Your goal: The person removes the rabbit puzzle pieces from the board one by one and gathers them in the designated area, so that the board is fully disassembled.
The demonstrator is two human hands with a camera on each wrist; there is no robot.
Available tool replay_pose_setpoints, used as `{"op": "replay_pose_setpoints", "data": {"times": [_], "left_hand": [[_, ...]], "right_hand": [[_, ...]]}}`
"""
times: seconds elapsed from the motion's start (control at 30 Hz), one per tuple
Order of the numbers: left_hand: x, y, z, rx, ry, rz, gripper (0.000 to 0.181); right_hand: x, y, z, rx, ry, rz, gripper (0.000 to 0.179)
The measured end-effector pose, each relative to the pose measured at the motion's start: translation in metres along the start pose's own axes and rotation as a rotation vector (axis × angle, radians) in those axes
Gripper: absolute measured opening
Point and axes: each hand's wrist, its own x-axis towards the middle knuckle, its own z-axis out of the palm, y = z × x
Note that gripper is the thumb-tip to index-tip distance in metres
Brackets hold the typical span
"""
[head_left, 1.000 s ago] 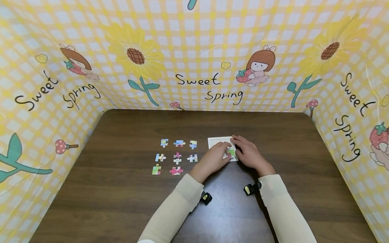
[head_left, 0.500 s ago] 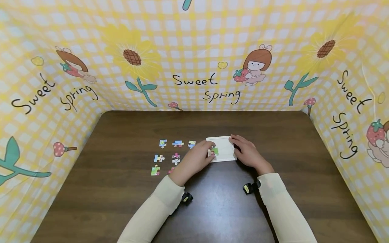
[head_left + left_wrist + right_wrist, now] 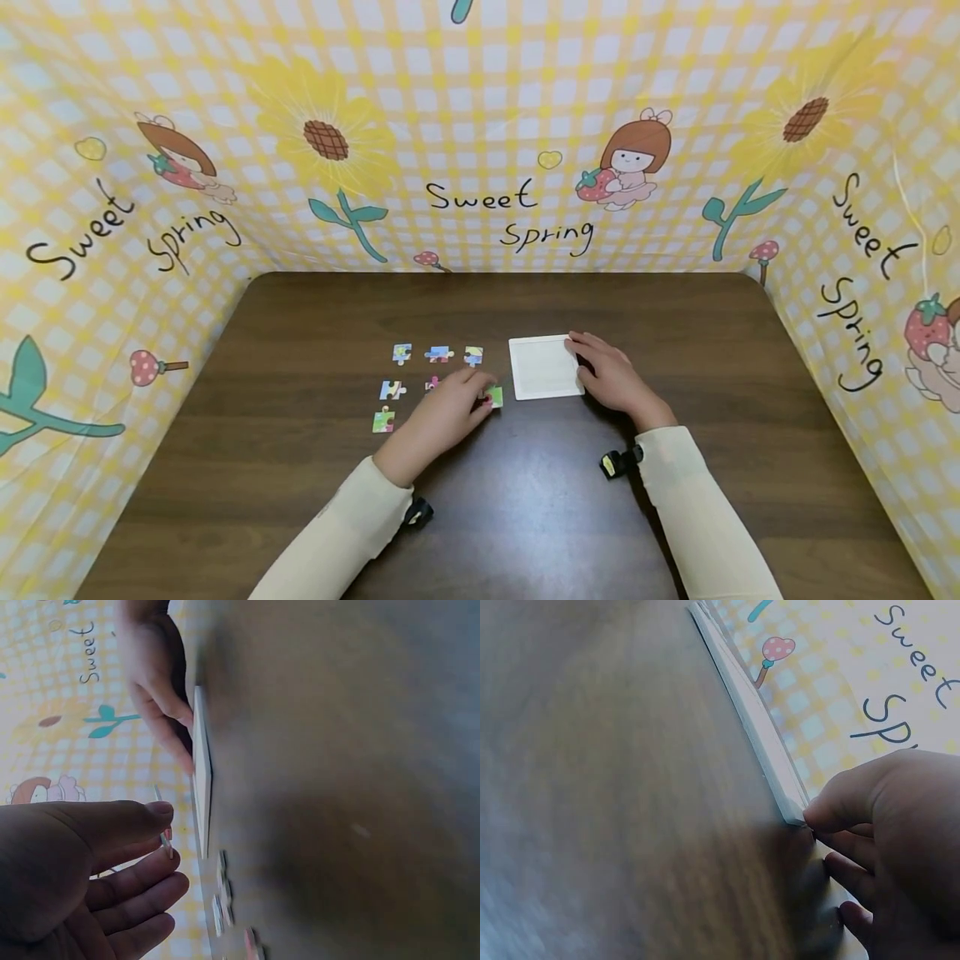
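Between the thumb and fingertips of my left hand [image 3: 442,412] is a jigsaw puzzle piece [image 3: 493,397], green and pink. The left wrist view catches this piece edge-on, as a thin sliver, off the table. Some loose pieces lie partly or wholly hidden beneath that hand in the head view. A white square puzzle tray [image 3: 546,368] lies flat to the right of the held piece, with no piece in it. My right hand [image 3: 611,375] holds the tray by its right edge; in the right wrist view its thumb meets a corner of the tray's rim [image 3: 757,735].
Left of the tray lie several loose puzzle pieces, among them a blue one [image 3: 439,354] in the back row and a green one [image 3: 384,419] at the front left. Checked yellow cloth [image 3: 480,150] walls in the brown table [image 3: 300,483] at the back and sides.
My left hand has carried the green and pink piece out of the tray, leftward and slightly nearer, over the loose pieces. My right hand has stayed at the tray's edge.
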Motion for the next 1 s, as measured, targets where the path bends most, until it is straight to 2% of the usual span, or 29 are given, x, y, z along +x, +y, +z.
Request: {"op": "replay_pose_setpoints", "data": {"times": [0.2,0.33,0.47,0.7,1.0], "left_hand": [[-0.023,-0.010,0.000,0.035,-0.043,-0.040,0.029],[-0.030,-0.015,0.003,0.040,-0.065,-0.048,0.029],[-0.029,-0.014,0.005,0.046,-0.063,-0.035,0.028],[-0.026,-0.010,0.008,0.119,-0.050,0.006,0.026],[-0.026,-0.009,0.009,0.150,-0.045,0.013,0.027]], "right_hand": [[-0.001,0.003,0.001,-0.007,-0.014,0.000,0.047],[-0.002,0.004,-0.003,-0.007,-0.009,0.004,0.048],[-0.004,0.006,-0.006,-0.008,0.003,0.003,0.048],[-0.006,0.009,-0.004,-0.002,0.002,-0.006,0.048],[-0.004,0.010,-0.004,-0.008,0.001,-0.003,0.049]]}}
